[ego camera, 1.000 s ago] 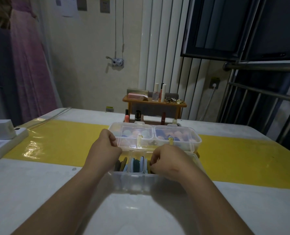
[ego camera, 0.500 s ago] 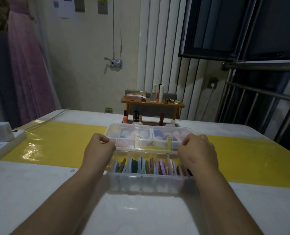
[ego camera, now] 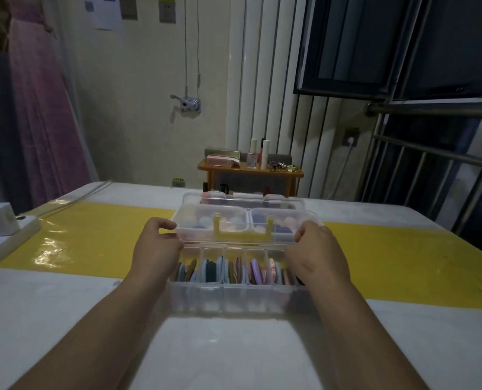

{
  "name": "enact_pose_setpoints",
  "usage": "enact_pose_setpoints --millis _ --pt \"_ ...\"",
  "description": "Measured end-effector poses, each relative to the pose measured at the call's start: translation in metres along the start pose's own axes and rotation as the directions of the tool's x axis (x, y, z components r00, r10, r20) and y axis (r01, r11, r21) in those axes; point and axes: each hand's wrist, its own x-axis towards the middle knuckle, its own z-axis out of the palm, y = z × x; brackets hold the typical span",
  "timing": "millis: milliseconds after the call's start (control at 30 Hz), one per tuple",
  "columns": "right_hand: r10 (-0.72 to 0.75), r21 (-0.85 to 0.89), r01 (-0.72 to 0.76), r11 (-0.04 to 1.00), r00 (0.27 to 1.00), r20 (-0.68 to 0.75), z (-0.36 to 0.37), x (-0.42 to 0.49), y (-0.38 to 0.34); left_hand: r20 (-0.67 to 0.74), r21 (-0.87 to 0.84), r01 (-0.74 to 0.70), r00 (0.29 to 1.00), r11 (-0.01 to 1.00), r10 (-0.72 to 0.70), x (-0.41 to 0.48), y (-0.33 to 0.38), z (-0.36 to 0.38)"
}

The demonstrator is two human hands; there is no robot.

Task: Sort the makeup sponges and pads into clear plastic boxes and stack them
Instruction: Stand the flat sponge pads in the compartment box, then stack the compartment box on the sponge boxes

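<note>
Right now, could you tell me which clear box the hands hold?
The middle box, with the yellow latch, gripped by the left hand and right hand; the nearest box holds upright pads.

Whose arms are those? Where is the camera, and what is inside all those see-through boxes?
There is no robot here. The arms belong to a person, and the one camera sits on their head, looking forward and down, so you see what they see. The left hand and the right hand each grip one end of a clear box with yellow clips. Roundish coloured sponges show through it. Just in front of it, on the white table, stands a divided box with flat round pads standing on edge in its slots. A third box lies behind. Farther back is a little wooden shelf with bottles.
</note>
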Motion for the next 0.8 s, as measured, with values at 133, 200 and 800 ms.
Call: enact_pose_setpoints --millis 133,200,800 --pt "0.007 0.203 0.0 0.979 0.999 -0.032 0.003 0.0 0.001 -0.002 -0.059 -0.004 1.0 0.998 0.004 0.005 0.002 -0.008" --pt "0.019 0.286 -0.004 0.958 0.999 -0.05 0.005 0.002 0.003 0.02 -0.07 -0.01 1.0 0.997 0.012 0.005 0.001 -0.009" --pt "0.142 0.748 -0.127 0.651 0.989 0.045 0.005 0.01 -0.005 0.092 -0.341 -0.001 0.995 0.94 0.034 -0.013 0.021 -0.007"
